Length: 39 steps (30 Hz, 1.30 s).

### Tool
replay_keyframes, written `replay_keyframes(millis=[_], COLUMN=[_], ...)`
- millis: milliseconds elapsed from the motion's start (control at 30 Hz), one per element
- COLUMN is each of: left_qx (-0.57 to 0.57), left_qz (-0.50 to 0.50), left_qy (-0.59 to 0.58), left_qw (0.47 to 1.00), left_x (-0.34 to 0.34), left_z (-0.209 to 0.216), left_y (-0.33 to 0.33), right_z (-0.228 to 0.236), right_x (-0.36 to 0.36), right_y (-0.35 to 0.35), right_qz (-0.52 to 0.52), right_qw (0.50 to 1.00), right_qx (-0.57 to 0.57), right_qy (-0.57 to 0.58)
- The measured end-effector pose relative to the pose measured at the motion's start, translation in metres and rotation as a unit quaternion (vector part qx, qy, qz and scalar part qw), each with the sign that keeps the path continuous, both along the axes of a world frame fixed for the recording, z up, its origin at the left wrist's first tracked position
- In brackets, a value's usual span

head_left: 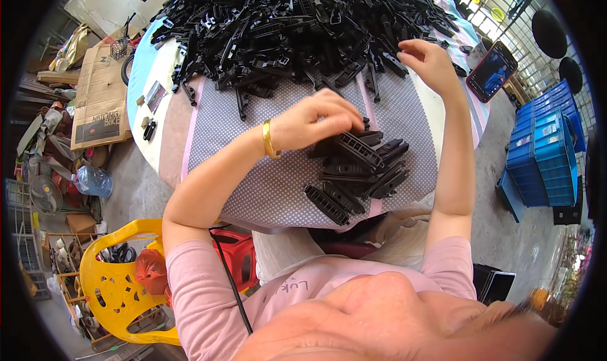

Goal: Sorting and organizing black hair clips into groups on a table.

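A large heap of long black plastic parts [284, 29], slotted and ladder-like, covers the far half of the round table. On the near side lies a smaller pile of similar parts [354, 177], several of them side by side. My left hand [310, 119], with a gold bangle at the wrist, reaches over this small pile. Its fingers are closed at a black part on the pile's far edge, partly hidden beneath them. Raised beside the heap's right edge, my right hand [433, 67] has thumb and fingers slightly apart, with nothing visible between them.
A dotted cloth [253, 171] covers the table. At its right edge leans a phone [492, 72] with a lit screen. Blue crates [544, 158] stand on the floor to the right. To my left are a yellow chair [95, 279], a red stool [235, 256] and a cardboard box [101, 95].
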<state>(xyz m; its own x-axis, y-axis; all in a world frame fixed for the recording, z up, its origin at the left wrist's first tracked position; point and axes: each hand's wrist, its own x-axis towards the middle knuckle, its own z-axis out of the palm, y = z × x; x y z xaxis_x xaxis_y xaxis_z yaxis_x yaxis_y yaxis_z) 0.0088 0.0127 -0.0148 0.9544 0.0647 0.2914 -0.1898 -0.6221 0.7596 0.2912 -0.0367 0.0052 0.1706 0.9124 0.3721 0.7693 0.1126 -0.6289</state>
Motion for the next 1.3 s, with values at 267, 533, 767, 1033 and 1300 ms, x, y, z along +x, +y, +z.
replay_keyframes(millis=[267,533,767,1033,1300], left_qx=[0.305,0.188,-0.302,-0.207,-0.358], left_qz=[0.229,0.296,0.365,0.379,0.329], left_qy=[-0.037,-0.084,-0.104,-0.124,-0.105], left_qw=[0.924,0.932,0.874,0.893,0.867], left_x=[0.010,0.013,0.010,0.009,-0.002], left_z=[-0.015,-0.014,-0.003,0.001,0.004], left_y=[0.019,0.014,0.009,-0.002,0.010], right_z=[-0.005,0.005,0.008,-0.005,-0.009], right_x=[-0.021,-0.030,-0.083,-0.102,-0.105], right_y=[0.008,0.000,-0.009,-0.009,-0.013], right_qz=[-0.111,0.068,0.213,0.176,0.170], right_qw=[0.946,0.978,0.923,0.951,0.979], right_qx=[-0.187,-0.041,-0.132,-0.052,0.104], right_qy=[-0.241,0.195,0.291,0.250,0.048])
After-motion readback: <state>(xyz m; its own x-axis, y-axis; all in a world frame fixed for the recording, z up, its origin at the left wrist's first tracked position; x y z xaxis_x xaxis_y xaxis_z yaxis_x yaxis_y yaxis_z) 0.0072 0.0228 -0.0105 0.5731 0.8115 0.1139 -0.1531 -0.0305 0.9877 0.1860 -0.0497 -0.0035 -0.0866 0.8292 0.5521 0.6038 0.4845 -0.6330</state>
